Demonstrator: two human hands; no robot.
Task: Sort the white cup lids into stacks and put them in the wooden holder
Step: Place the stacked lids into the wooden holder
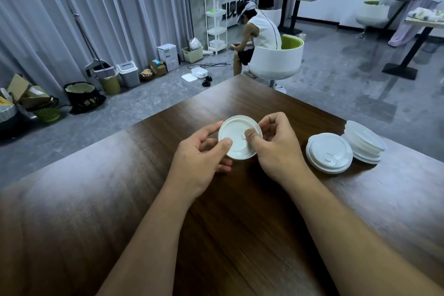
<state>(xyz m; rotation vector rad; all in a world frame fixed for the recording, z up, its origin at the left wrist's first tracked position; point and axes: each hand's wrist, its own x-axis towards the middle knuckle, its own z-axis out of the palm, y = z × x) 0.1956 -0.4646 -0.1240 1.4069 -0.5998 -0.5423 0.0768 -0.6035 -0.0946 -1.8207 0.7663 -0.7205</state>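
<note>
— Where is the lid?

— I'm pinching one white cup lid [240,137] above the wooden table [120,199], left hand [199,154] and right hand [276,144] both gripping its rim.

— Handling?

— Probably light, thin, flexing easily; I'm favouring rim holds. The lid stacks [346,149] are sitting right.

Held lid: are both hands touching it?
Touching. The head view shows the left hand and right hand pinching the held lid at opposite edges, thumbs on top.

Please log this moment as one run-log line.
left hand: holds round white plastic lid | right hand: pinches lid | lid stacks: on table | holder: unseen
</note>
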